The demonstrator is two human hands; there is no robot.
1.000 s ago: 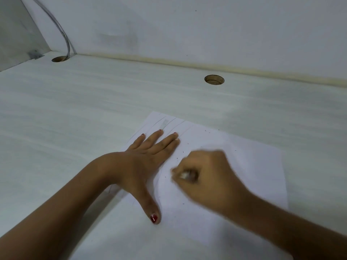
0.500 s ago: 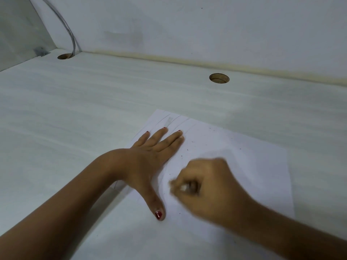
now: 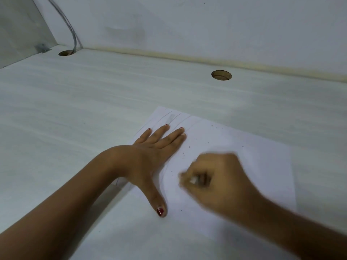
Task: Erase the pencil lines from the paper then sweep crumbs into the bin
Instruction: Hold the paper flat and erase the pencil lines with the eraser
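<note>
Our left hand (image 3: 150, 158) lies flat on the paper (image 3: 253, 156), palm down. Its fingers are straight and close together, pointing away from us, and the thumb is spread wide toward us. The fingertips rest near the sheet's far left corner and the wrist crosses its left edge.

Our right hand (image 3: 216, 181) is just to the right of the left one, over the middle of the sheet. Its fingers are curled tight round a small pale eraser (image 3: 194, 179). This hand is smeared by motion blur, so we can make out little of the eraser beyond a light patch between fingers and thumb. We cannot tell for sure whether it touches the paper.

The paper lies flat on the tabletop (image 3: 93, 109), turned at an angle to the tabletop's edges. Faint pencil lines (image 3: 165, 117) run along it near the far left corner, just beyond our left fingertips. Another faint line curves between the two hands. Dark crumbs (image 3: 189, 147) are scattered over the sheet, mostly between the hands and toward its far edge, with a few near the left thumb.

Beyond the paper, the tabletop has a round hole (image 3: 221, 75) close to the wall (image 3: 206, 25). A second hole (image 3: 65, 53) sits in the far left corner, and a grey cable (image 3: 72, 34) runs down the wall into it. Beside that corner a small metal bracket (image 3: 42, 47) sits at the foot of a side panel (image 3: 18, 25).
</note>
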